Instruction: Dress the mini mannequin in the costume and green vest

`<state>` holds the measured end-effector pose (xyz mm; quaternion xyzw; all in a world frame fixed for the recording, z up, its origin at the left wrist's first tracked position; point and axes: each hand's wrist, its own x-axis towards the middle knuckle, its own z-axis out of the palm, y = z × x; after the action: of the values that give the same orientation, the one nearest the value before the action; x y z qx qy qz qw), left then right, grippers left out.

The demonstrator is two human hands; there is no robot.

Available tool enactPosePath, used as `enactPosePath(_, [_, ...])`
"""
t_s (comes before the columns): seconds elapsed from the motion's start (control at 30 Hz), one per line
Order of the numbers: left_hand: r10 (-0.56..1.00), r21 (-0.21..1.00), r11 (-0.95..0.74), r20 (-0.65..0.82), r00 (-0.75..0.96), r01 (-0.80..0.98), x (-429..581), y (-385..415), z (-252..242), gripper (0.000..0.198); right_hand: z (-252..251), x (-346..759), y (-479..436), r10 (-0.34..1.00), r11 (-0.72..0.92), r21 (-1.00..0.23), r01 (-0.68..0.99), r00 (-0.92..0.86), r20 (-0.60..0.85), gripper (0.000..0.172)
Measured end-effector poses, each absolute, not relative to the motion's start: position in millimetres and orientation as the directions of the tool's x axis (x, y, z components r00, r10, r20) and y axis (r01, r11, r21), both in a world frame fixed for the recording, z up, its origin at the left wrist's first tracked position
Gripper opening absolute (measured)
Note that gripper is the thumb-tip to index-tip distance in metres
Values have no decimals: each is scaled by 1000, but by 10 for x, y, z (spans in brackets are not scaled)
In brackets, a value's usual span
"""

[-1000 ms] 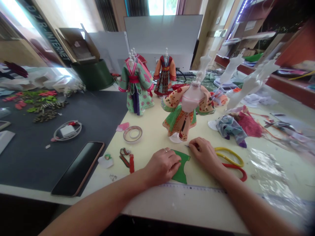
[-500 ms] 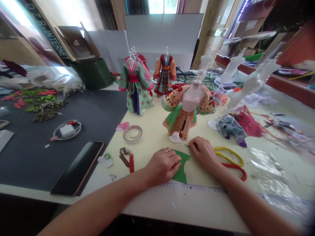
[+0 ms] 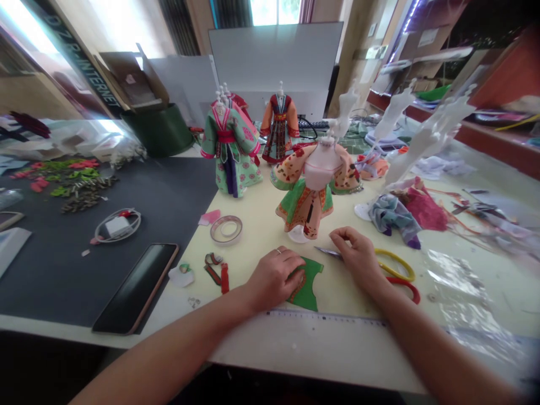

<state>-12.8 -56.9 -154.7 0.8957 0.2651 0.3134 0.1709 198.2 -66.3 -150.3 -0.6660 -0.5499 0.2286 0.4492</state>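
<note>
On the table in front of me lies a small green cloth piece (image 3: 310, 286) with curved edges and an orange patterned trim. My left hand (image 3: 276, 278), with a ring on one finger, rests on its left part with curled fingers, covering some of it. My right hand (image 3: 356, 259) is to the right of the cloth, thumb and forefinger pinched together; anything between them is too small to make out. Under that hand lie scissors with one yellow and one red handle (image 3: 394, 264), their blades pointing left. A doll stand in a peach and green dress (image 3: 310, 197) stands just beyond.
A ruler (image 3: 324, 319) runs along the front edge. To the left are a phone (image 3: 137, 287), a tape roll (image 3: 226, 229), ribbon pieces (image 3: 217, 273) and a coiled cable (image 3: 118, 226). More dressed doll forms (image 3: 232, 146) stand behind; cloth scraps (image 3: 396, 216) and clear plastic (image 3: 459, 281) lie right.
My right hand has lifted and shifted right, away from the green cloth, uncovering the scissor blades. More of the cloth's orange trim shows beside my left hand. The view has shifted slightly.
</note>
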Motion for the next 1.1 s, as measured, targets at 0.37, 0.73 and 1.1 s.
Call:
enactPosePath(0.37, [639,304,-748,90,764,590,189,-521,-1259,14,-1369,1998,-791,976,-93,-988,124,207,-66,26])
enactPosePath(0.73, [700,460,-665,111,705,588,290,-379,-1397,8,-1300,2034,-842,985,-73,-996,41,162,-65,22])
enactPosePath(1.1, [802,864,-318,25,597,391,198,-428,-1339,5,-1389,1889,-944,997,62,-992,109,-52,57,32])
